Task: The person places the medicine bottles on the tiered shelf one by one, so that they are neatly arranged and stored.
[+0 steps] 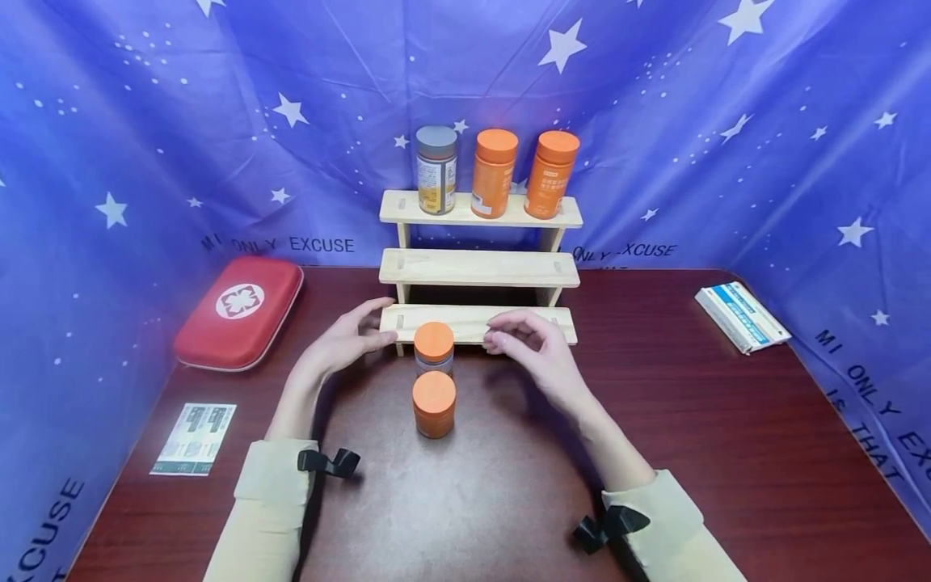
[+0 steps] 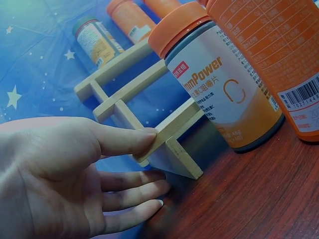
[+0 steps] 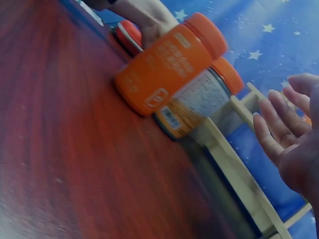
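Note:
A three-tier wooden display rack [image 1: 480,267] stands at the back of the table. My left hand [image 1: 349,335] holds the left end of its lowest board, thumb at the front and index finger toward the back; the other fingers extend beneath in the left wrist view. My right hand [image 1: 534,347] is over the front right part of that board, fingers loosely bent and nothing in them. Between the hands, a grey-bodied bottle with an orange cap [image 1: 434,343] stands before the rack, labelled in the left wrist view. An all-orange bottle [image 1: 434,404] stands just nearer me.
On the top tier stand a grey-capped bottle [image 1: 436,171] and two orange bottles [image 1: 494,174]. A red zip case [image 1: 240,314] and a printed sheet [image 1: 193,439] lie left. At the right is a blue-and-white box [image 1: 742,317]. Starry blue cloth [image 1: 465,48] surrounds the table.

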A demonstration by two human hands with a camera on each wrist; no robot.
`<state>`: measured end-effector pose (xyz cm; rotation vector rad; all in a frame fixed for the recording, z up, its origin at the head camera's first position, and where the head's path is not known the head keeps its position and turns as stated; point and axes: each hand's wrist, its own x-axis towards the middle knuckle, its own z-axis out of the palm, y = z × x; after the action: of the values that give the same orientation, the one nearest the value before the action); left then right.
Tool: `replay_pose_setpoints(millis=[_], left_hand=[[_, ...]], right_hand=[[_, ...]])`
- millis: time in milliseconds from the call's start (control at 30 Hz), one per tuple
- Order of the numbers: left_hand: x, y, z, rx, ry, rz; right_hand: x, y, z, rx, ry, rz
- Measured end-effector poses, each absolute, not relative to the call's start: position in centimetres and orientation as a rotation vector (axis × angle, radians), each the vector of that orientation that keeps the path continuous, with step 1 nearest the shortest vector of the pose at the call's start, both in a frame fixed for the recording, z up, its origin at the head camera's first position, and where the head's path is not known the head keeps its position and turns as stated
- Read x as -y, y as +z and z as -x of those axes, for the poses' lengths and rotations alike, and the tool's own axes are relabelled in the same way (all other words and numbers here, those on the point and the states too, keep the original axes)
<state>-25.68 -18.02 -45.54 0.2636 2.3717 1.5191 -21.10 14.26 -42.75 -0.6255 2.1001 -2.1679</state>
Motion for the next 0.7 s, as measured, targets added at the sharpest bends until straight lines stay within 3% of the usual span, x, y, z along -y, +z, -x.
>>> replay_pose_setpoints(millis=[700], left_hand=[[18.0,-45.4,25.7,-2.350,1.519,-0.258]], right_hand=[[-12.6,-44.5,20.1,-1.966,-1.681,0.912]])
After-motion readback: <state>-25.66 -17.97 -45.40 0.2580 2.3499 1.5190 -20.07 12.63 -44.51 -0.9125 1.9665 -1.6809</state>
